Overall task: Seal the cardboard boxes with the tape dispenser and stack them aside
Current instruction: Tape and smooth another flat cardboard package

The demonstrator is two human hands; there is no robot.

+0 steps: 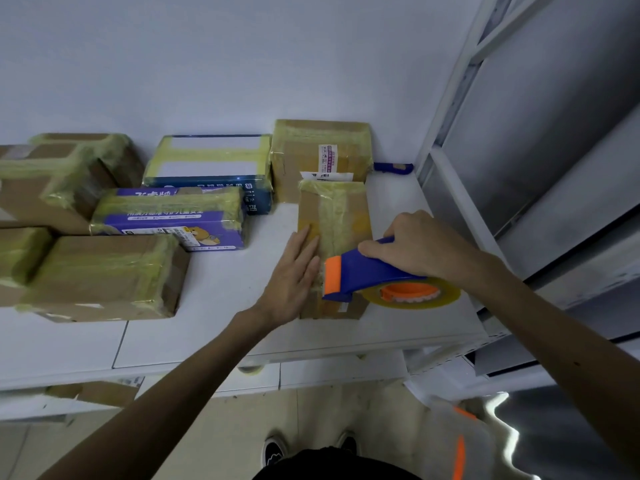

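The left hand (294,275) lies flat, fingers straight and together, pressing on one cardboard box (332,216) near the desk's (214,306) right edge. The right hand (415,244) grips the single tape dispenser (360,275) over that box's near end. Just behind stands one taped brown box (311,157). Leftward lie two printed boxes (166,216), then at least three more brown ones (104,275).

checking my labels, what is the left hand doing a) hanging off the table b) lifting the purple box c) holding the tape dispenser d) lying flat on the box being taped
d: the left hand lies flat with straight fingers on the cardboard box, while the right hand grips the tape dispenser.
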